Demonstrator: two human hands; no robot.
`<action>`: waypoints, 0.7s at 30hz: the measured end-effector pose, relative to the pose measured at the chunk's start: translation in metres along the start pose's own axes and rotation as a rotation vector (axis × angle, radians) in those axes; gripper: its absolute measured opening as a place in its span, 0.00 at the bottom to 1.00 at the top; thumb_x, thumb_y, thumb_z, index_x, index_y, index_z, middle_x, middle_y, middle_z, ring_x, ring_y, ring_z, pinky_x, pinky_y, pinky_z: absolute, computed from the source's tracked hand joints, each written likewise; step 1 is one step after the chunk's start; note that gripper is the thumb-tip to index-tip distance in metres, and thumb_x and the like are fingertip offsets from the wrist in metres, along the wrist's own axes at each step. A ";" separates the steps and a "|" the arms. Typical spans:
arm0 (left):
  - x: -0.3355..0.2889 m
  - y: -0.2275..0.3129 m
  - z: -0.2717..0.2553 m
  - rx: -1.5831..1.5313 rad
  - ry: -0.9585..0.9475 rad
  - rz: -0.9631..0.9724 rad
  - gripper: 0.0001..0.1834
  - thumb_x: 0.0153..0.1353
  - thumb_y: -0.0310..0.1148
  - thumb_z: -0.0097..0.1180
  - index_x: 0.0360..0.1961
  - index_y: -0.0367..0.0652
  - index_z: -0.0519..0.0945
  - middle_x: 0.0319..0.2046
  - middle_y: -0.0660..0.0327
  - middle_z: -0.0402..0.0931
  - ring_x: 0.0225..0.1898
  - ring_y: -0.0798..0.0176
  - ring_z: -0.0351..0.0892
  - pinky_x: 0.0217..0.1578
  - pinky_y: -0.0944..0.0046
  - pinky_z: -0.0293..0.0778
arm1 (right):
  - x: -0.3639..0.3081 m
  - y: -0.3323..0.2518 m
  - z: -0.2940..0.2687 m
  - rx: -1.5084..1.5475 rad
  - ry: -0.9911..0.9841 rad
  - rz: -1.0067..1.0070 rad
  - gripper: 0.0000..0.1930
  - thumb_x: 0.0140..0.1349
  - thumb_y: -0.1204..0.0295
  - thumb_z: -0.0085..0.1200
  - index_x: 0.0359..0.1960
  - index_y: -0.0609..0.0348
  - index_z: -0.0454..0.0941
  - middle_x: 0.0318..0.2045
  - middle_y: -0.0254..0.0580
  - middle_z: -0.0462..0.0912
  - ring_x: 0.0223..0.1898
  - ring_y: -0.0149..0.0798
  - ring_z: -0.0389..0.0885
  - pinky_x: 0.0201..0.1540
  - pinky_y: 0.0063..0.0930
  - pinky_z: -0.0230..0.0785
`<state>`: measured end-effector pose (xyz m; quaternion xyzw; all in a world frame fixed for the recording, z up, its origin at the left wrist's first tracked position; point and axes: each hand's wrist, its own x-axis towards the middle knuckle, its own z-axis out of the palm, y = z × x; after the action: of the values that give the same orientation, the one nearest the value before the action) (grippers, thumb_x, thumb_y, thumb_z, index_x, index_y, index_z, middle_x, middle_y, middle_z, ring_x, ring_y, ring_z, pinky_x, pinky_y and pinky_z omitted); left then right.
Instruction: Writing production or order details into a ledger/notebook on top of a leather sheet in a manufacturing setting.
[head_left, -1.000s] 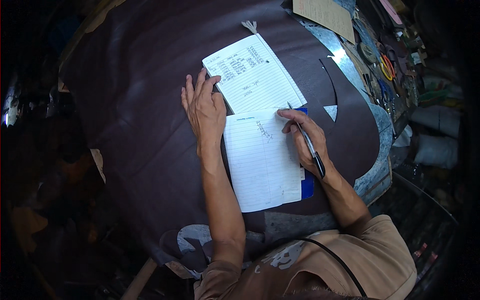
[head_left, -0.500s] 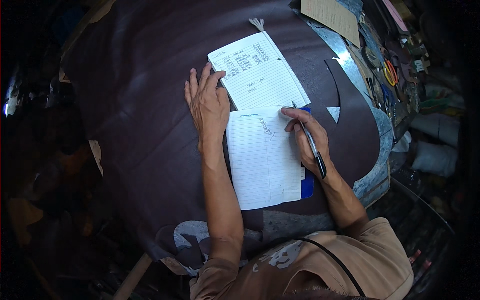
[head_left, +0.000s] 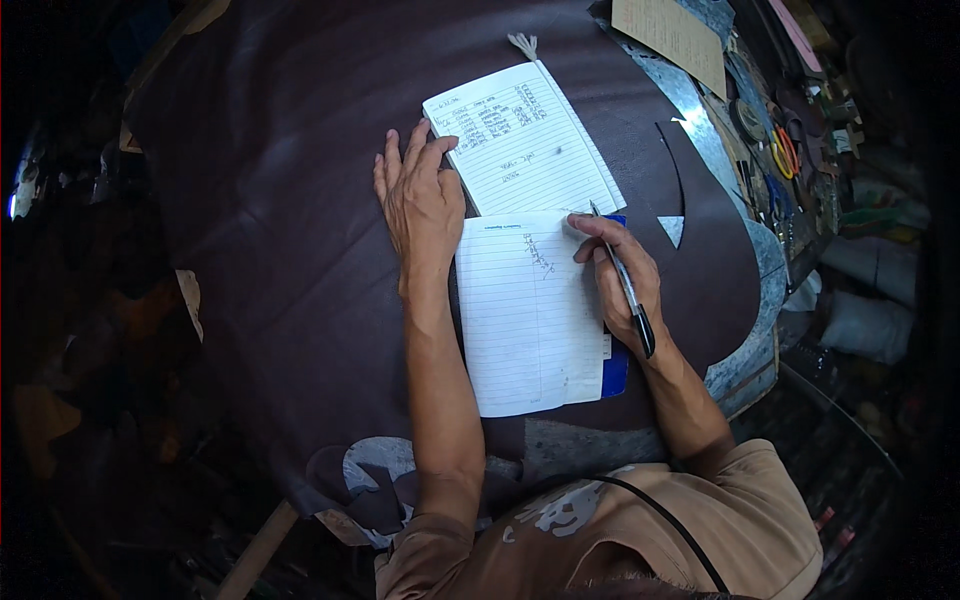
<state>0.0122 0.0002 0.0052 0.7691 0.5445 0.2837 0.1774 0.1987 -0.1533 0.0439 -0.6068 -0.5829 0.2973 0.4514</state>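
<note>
Head view: my left hand [head_left: 425, 205] lies left of centre, its fingers loosely spread, the thumb reaching the left edge of the upper notebook [head_left: 545, 180], which sits at upper centre with handwriting on its ruled page. My right hand [head_left: 630, 285], right of centre, has its fingers curled around a black-capped pen [head_left: 621, 270]; I cannot tell whether its tip touches the paper. Between my forearms, a lower ruled page [head_left: 510, 340] fills the middle. Dark brown leather [head_left: 290, 230] spreads beneath, and orange-handled scissors [head_left: 784, 152] lie at upper right.
</note>
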 end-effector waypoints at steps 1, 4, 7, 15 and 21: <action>0.000 0.000 0.000 0.000 0.001 -0.002 0.20 0.62 0.28 0.42 0.50 0.42 0.82 0.66 0.54 0.70 0.72 0.40 0.55 0.73 0.42 0.43 | 0.000 -0.001 0.000 0.000 -0.002 -0.001 0.23 0.59 0.89 0.40 0.56 0.64 0.74 0.52 0.52 0.80 0.36 0.35 0.81 0.42 0.30 0.76; -0.001 0.000 0.000 -0.004 0.006 -0.002 0.20 0.62 0.27 0.42 0.50 0.42 0.82 0.66 0.54 0.70 0.72 0.40 0.55 0.73 0.42 0.43 | 0.001 -0.002 0.001 -0.004 0.000 0.008 0.22 0.59 0.89 0.40 0.55 0.65 0.75 0.51 0.52 0.80 0.36 0.35 0.81 0.42 0.30 0.76; -0.001 -0.001 0.000 0.002 0.010 0.009 0.20 0.61 0.27 0.42 0.50 0.42 0.82 0.66 0.53 0.70 0.72 0.40 0.55 0.73 0.42 0.43 | 0.001 -0.002 0.001 0.002 0.011 0.004 0.22 0.59 0.88 0.40 0.54 0.65 0.75 0.50 0.51 0.81 0.36 0.35 0.81 0.41 0.30 0.75; 0.000 0.000 0.000 0.000 0.014 -0.004 0.20 0.61 0.28 0.43 0.51 0.42 0.82 0.65 0.54 0.70 0.72 0.41 0.55 0.72 0.42 0.44 | 0.002 -0.002 0.001 -0.013 0.008 -0.014 0.22 0.60 0.88 0.39 0.55 0.66 0.75 0.50 0.52 0.81 0.36 0.35 0.81 0.39 0.30 0.75; 0.000 -0.001 0.001 0.005 0.019 0.001 0.20 0.61 0.28 0.43 0.50 0.42 0.82 0.65 0.53 0.70 0.72 0.40 0.56 0.72 0.42 0.44 | 0.002 -0.002 0.000 -0.031 -0.002 -0.022 0.22 0.60 0.89 0.39 0.55 0.67 0.74 0.49 0.52 0.81 0.35 0.35 0.80 0.39 0.29 0.75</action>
<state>0.0117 0.0003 0.0034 0.7670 0.5467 0.2898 0.1700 0.1976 -0.1516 0.0459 -0.6068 -0.5945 0.2839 0.4446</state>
